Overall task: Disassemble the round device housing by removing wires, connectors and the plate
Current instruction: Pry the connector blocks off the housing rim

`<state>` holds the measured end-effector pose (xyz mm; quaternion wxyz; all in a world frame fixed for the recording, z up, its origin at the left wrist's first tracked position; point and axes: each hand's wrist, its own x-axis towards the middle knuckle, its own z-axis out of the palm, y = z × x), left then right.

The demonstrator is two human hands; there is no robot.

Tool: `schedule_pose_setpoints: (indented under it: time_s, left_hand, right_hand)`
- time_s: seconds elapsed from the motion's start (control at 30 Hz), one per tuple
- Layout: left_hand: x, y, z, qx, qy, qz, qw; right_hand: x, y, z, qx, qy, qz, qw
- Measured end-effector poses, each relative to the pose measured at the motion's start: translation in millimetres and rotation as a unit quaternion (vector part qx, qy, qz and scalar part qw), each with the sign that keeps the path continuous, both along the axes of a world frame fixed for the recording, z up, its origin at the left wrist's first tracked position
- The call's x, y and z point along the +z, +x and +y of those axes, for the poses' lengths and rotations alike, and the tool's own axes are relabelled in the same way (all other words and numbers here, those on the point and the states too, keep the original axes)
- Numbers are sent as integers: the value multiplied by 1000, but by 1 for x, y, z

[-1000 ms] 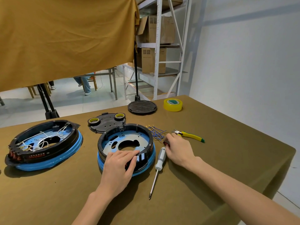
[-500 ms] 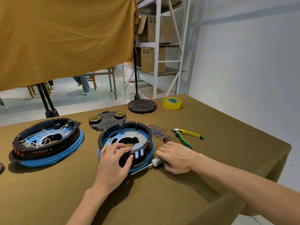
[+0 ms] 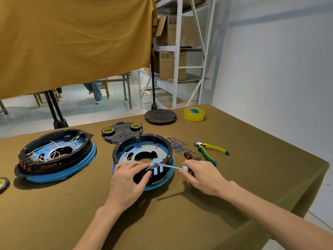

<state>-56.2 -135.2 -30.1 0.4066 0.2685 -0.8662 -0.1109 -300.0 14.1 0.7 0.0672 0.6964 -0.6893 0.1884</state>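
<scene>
A round black housing (image 3: 162, 141) with a blue lower rim stands mid-table, with a pale metal plate (image 3: 158, 150) inside it. My left hand (image 3: 129, 179) grips the housing's near rim beside two white switch tabs (image 3: 157, 170). A screwdriver (image 3: 169, 166) is held in my right hand (image 3: 201, 177); its shaft lies over the near rim and the tip points into the housing. Loose blue wires (image 3: 177, 144) and red connectors (image 3: 188, 155) lie just right of the housing.
A second housing (image 3: 54, 156) with white wires inside sits at the left. A black cover (image 3: 120, 131) with two tape rolls lies behind, with a round black disc (image 3: 160, 116) and yellow tape (image 3: 194, 114) farther back. Green-yellow pliers (image 3: 210, 149) lie to the right. The table's edge falls away at right.
My right hand picked the screwdriver up from the table and swung its tip over the housing's near rim. My left hand stayed on the rim.
</scene>
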Motion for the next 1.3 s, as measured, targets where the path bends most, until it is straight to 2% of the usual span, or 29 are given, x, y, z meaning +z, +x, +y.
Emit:
schedule_pose_setpoints:
  time_s: [0.13, 0.23, 0.33, 0.43, 0.63, 1.07, 1.3]
  left_hand:
    - [0, -1, 0, 4, -4, -4, 1000]
    - [0, -1, 1, -3, -3, -4, 1000]
    - [1, 0, 2, -5, -7, -7, 1000]
    - [2, 1, 2, -3, -9, -18, 1000]
    - [2, 0, 1, -1, -12, -18, 1000]
    - [2, 0, -1, -10, -1, -11, 1000]
    - [2, 0, 0, -10, 12, -8, 1000]
  right_hand:
    - [-4, 11, -7, -1, -30, -77, 997]
    - [-8, 22, -12, 1, -24, -94, 995]
    - [-12, 33, -19, -31, -64, -75, 995]
    - [-12, 35, -25, -101, -103, 4, 990]
    - [-20, 26, -30, -124, -113, 109, 980]
    - [-11, 23, -39, -118, -124, 149, 974]
    - [-1, 22, -40, -121, -77, 156, 977]
